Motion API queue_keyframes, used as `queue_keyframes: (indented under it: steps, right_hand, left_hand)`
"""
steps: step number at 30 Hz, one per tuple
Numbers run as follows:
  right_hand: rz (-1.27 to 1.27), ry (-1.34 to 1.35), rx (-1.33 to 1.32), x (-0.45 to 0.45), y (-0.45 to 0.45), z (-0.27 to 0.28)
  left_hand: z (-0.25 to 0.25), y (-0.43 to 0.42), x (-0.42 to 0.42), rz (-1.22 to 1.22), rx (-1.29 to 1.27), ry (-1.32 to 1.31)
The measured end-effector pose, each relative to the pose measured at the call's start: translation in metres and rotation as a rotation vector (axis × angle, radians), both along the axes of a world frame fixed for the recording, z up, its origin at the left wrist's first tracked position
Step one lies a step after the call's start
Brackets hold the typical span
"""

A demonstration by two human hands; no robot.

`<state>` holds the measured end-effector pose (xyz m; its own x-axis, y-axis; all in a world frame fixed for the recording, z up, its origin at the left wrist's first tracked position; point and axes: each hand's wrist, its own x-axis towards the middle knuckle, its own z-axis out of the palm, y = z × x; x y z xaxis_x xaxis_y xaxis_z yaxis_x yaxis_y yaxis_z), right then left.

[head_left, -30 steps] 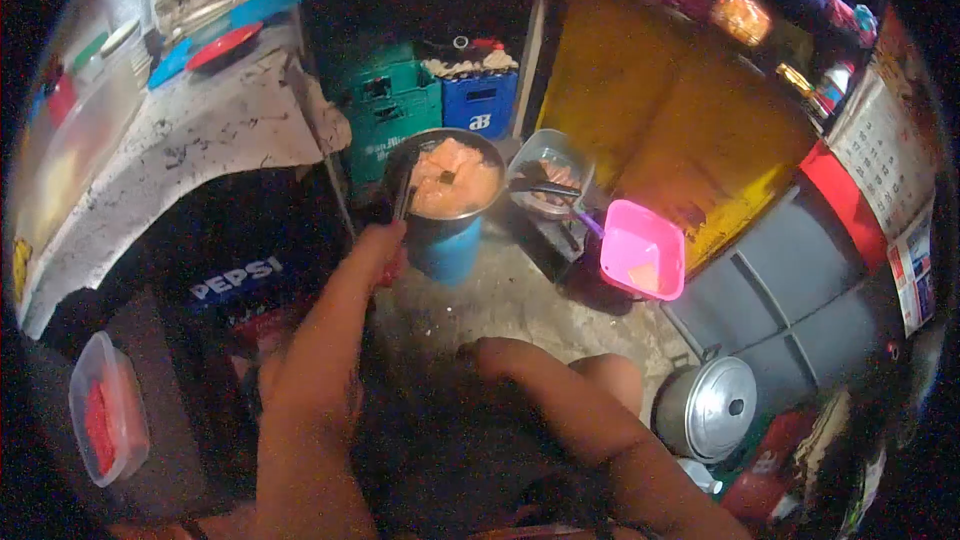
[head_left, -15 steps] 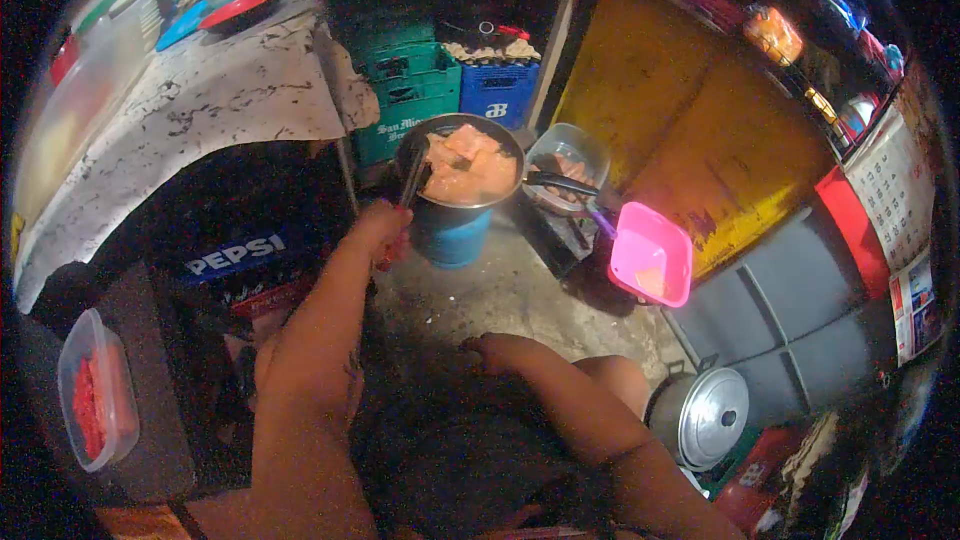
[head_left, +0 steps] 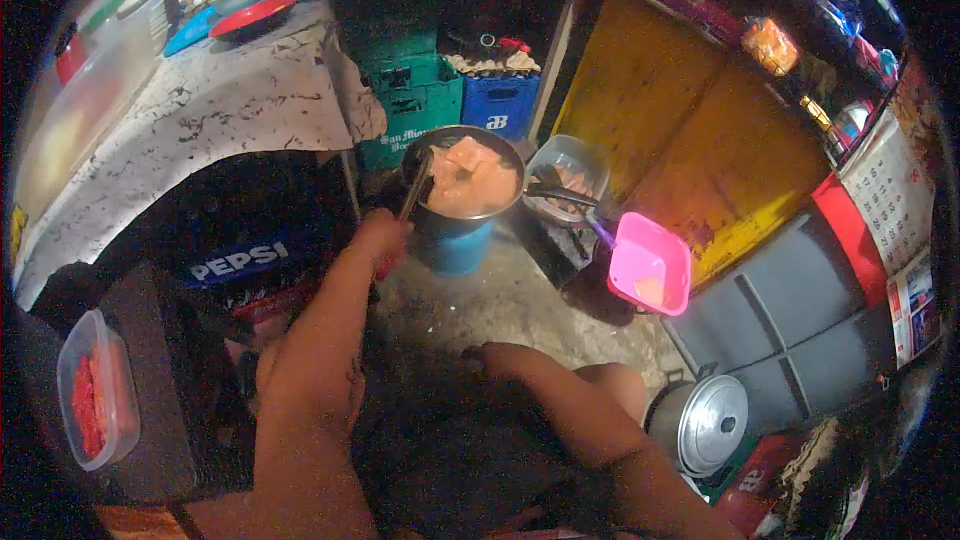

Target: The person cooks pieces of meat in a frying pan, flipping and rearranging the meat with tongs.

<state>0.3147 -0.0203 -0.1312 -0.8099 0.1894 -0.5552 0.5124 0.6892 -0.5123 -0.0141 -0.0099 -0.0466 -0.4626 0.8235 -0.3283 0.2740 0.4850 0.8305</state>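
My left hand [head_left: 382,240] is closed around the red handle of what look like metal tongs [head_left: 412,186]. Their far end reaches the left side of a frying pan [head_left: 519,162], touching or just beside the food. Flat, pale orange pieces [head_left: 475,180] fill the pan, some overlapping. The pan sits over a blue cylindrical stove base [head_left: 458,248], and its black handle [head_left: 562,192] points right. My right hand [head_left: 490,355] is low near my knee, away from the pan. Shadow hides its fingers, so I cannot tell their state.
Right of the pan are a clear tub [head_left: 568,165] with meat-like pieces and a pink basin [head_left: 650,265]. A lidded pot [head_left: 712,425] stands lower right. At left are a clear container [head_left: 97,390] with red contents and a covered table [head_left: 240,90]. Crates [head_left: 410,105] stand behind.
The view has tilted slightly, so the pan and stove appear a little lower. The tongs stay at the pan's left side with only a small shift in angle. My right hand stays put.
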Motion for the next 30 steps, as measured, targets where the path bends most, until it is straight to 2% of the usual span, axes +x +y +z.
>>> queue_keyframes:
  steps: [2, 5, 8, 13, 15, 16, 17, 20, 23, 26, 30]
  right_hand:
    - [-0.008, -0.001, -0.003, 0.001, -0.005, 0.017]
    - [0.009, -0.005, -0.027, 0.001, 0.001, -0.006]
    - [0.011, -0.010, -0.010, 0.001, -0.007, 0.031]
    - [0.007, -0.038, 0.001, -0.002, 0.001, -0.008]
    - [0.007, -0.033, 0.011, -0.002, 0.001, -0.009]
    - [0.008, -0.038, 0.020, -0.003, 0.000, -0.007]
    - [0.008, -0.043, 0.029, -0.004, -0.001, -0.005]
    - [0.008, -0.010, -0.034, -0.001, 0.001, 0.003]
    - [0.026, 0.031, -0.015, 0.001, 0.003, -0.007]
    - [0.016, -0.043, -0.090, -0.011, -0.008, 0.043]
    - [-0.005, -0.006, -0.072, -0.006, -0.004, 0.022]
  left_hand:
    - [-0.010, 0.005, -0.004, -0.007, 0.000, -0.003]
    - [-0.011, 0.007, -0.004, 0.004, -0.045, -0.070]
    - [-0.011, 0.006, -0.004, 0.008, -0.083, -0.122]
    - [0.018, -0.004, 0.011, 0.030, -0.107, -0.188]
    - [-0.016, 0.008, 0.003, 0.086, -0.033, -0.288]
    - [-0.016, 0.009, 0.004, 0.114, 0.005, -0.338]
    - [-0.016, 0.008, 0.003, 0.081, -0.016, -0.297]
    - [0.028, -0.010, 0.015, -0.009, -0.093, -0.191]
    - [0.029, -0.008, 0.011, -0.042, -0.134, -0.116]
    - [0.019, -0.004, 0.005, -0.037, -0.067, -0.041]
    - [0.033, -0.006, 0.003, -0.048, -0.059, 0.001]
